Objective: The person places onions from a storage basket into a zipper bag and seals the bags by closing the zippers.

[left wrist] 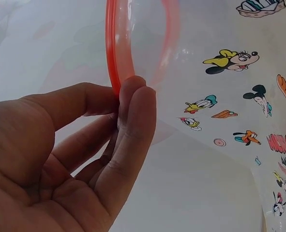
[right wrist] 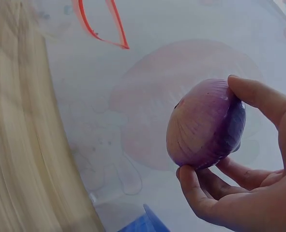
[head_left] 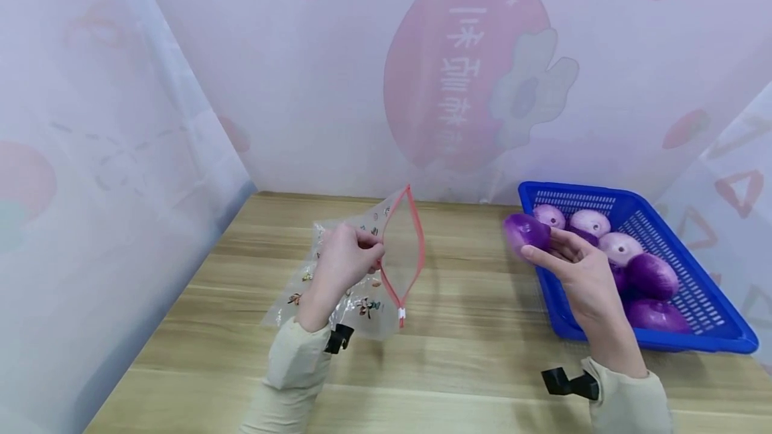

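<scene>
My left hand (head_left: pixel 346 256) pinches the near rim of a clear zip bag (head_left: pixel 362 300) between thumb and fingers. The bag's red zip edge (head_left: pixel 420 236) gapes wide, with a white slider at its lower end. Cartoon prints on the bag's film show in the left wrist view, where the fingers (left wrist: pixel 138 121) grip the red strip. Beside the basket's left edge, my right hand (head_left: pixel 582 280) holds a purple onion (head_left: pixel 526 234) by thumb and fingertips, above the table. In the right wrist view the onion (right wrist: pixel 201 128) shows a pale side and a darker purple side.
A blue plastic basket (head_left: pixel 718 333) stands at the right of the wooden table (head_left: pixel 458 367), with several purple and pale onions (head_left: pixel 654 276) in it. Printed cloth sheets (head_left: pixel 326 106) hang behind and at both sides of the table.
</scene>
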Demonstrator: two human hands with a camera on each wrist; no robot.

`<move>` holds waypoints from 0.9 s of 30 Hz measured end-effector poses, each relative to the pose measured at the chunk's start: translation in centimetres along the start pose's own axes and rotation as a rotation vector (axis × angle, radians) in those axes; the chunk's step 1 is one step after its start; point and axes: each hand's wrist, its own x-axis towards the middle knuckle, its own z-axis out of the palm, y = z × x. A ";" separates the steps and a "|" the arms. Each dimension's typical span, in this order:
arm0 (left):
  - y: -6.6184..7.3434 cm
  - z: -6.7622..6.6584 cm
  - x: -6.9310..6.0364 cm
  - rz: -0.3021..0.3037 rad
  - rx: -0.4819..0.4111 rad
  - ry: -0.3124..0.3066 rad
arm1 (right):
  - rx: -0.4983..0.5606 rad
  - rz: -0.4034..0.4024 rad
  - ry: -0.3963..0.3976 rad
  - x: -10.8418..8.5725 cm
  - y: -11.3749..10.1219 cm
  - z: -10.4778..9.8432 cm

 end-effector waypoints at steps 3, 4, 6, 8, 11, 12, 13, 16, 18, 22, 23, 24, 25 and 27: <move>0.0 0.0 0.0 -0.008 -0.001 -0.006 | 0.002 0.011 0.002 0.0 0.1 0.6; 0.0 0.0 0.0 -0.010 -0.005 -0.009 | -0.004 0.013 0.003 0.0 0.0 0.8; 0.0 0.0 0.1 -0.016 -0.012 -0.012 | -0.020 0.015 0.007 0.1 0.0 1.2; 0.0 0.0 0.1 -0.021 -0.016 -0.016 | -0.026 0.018 0.006 0.2 -0.1 1.7; 0.1 0.0 0.1 -0.024 -0.012 -0.019 | -0.042 0.018 -0.004 0.2 -0.2 2.4; 0.1 0.0 0.1 -0.026 -0.011 -0.021 | -0.047 0.018 -0.009 0.3 -0.2 2.7; 0.1 0.0 0.1 -0.025 -0.009 -0.022 | -0.057 0.017 -0.013 0.3 -0.3 3.0; 0.1 -0.1 0.1 -0.019 -0.004 -0.022 | -0.075 0.014 -0.033 0.5 -0.4 4.1; 0.2 -0.1 0.1 -0.019 -0.006 -0.022 | -0.104 0.007 -0.051 0.5 -0.5 4.9; 0.2 -0.1 0.1 -0.012 -0.005 -0.020 | -0.110 -0.008 -0.102 0.5 -0.6 6.7; 0.2 -0.1 0.1 -0.010 -0.003 -0.021 | -0.108 -0.016 -0.114 0.5 -0.5 7.2; 0.2 -0.1 0.1 -0.008 -0.004 -0.025 | -0.101 -0.024 -0.127 0.5 -0.5 7.7; 0.2 -0.1 0.1 -0.002 -0.002 -0.027 | -0.086 -0.030 -0.140 0.5 -0.4 8.2; 0.2 -0.1 0.0 0.006 0.000 -0.032 | -0.075 -0.048 -0.164 0.6 -0.3 9.1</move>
